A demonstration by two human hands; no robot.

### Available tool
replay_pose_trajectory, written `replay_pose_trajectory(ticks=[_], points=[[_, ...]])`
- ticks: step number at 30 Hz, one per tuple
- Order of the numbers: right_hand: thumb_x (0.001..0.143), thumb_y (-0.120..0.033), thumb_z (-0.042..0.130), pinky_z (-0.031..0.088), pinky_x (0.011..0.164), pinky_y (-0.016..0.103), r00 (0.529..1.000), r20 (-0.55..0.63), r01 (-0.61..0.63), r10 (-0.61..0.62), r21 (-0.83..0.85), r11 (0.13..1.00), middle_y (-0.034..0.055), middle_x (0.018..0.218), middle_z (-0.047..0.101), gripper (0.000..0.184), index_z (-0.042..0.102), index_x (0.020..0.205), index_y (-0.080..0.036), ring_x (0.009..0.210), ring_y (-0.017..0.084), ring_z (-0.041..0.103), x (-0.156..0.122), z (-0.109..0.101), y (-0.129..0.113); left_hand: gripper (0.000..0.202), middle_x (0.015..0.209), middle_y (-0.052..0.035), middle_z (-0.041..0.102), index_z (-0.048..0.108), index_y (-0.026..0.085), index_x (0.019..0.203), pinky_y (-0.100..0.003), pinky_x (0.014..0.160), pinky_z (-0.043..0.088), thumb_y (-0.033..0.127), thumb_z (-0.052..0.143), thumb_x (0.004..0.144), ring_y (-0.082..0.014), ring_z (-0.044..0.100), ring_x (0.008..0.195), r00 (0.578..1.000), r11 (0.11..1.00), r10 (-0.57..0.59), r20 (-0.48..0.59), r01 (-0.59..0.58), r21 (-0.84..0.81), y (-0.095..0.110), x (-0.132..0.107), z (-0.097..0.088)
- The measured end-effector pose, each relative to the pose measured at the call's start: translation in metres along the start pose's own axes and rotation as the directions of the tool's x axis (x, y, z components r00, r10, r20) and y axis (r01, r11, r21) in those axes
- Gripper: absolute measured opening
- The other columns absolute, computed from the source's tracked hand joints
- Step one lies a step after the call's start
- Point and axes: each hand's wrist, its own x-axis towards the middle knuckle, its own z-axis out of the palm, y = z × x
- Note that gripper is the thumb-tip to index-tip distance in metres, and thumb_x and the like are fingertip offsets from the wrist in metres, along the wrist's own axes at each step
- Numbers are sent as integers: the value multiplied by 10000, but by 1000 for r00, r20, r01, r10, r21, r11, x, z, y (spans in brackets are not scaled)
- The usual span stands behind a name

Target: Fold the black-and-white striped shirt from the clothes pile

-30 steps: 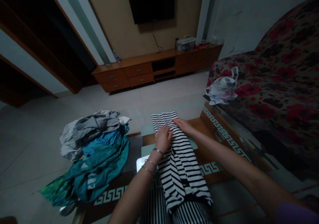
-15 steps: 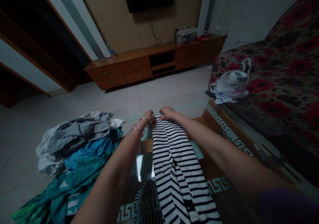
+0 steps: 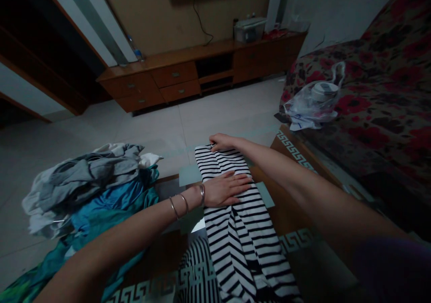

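Hand Placement, Head View

A heap of grey, white and teal garments (image 3: 90, 191) lies at far left, beside a glass-topped table (image 3: 296, 240) with a Greek-key border. The left hand (image 3: 224, 189), with three thin metal bangles (image 3: 183, 203) at the wrist, lies flat, fingers spread, on the middle of a black-and-white striped garment (image 3: 232, 213). This garment lies lengthwise on the table, between the two forearms at its near part. The right hand (image 3: 224, 142) rests at the garment's far end, fingers slightly curled at the edge; whether they pinch the cloth cannot be told. A second striped fabric (image 3: 197, 271) lies just left of the garment's near end. At right, a clear plastic bag (image 3: 311, 110) rests on a red floral sofa (image 3: 380, 101). A low wooden cabinet (image 3: 175, 76) stands beyond the table.
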Motion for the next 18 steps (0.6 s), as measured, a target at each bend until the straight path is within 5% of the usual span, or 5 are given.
replay_pose_trajectory(ticks=[5,9,13,18], points=[[771,-238,604,285,636,233,995,-12,94,-95,-29,995,50,898,588,194,567,926,-128,722,125,426,-6,-24,-16,552,1533,-109,276,278,150,1474,-411,1180,133,372,344,974,-210,169,1442,999,999,37,-18,-36,16,-5,-8,24],[769,-232,604,253,612,220,979,-90,173,-180,-78,982,29,827,556,166,550,895,-138,696,122,406,-16,-37,-30,564,1531,-113,281,271,145,1476,-404,1182,118,382,358,972,-210,174,1440,998,997,55,-22,-53,58,-5,-7,26],[787,-259,607,246,628,223,948,-177,245,-264,-124,962,22,803,551,173,542,896,-141,704,127,411,-41,-49,-47,591,1542,-107,254,243,189,1489,-467,1177,72,433,371,966,-227,182,1439,999,995,-12,-42,16,100,20,-8,14],[840,-256,557,255,650,238,877,-246,370,-412,-200,907,35,833,571,141,547,922,-141,735,133,439,-101,-58,-84,590,1536,-107,269,289,188,1474,-442,1181,105,432,412,951,-226,197,1435,998,994,65,-12,-64,94,56,-19,20]])
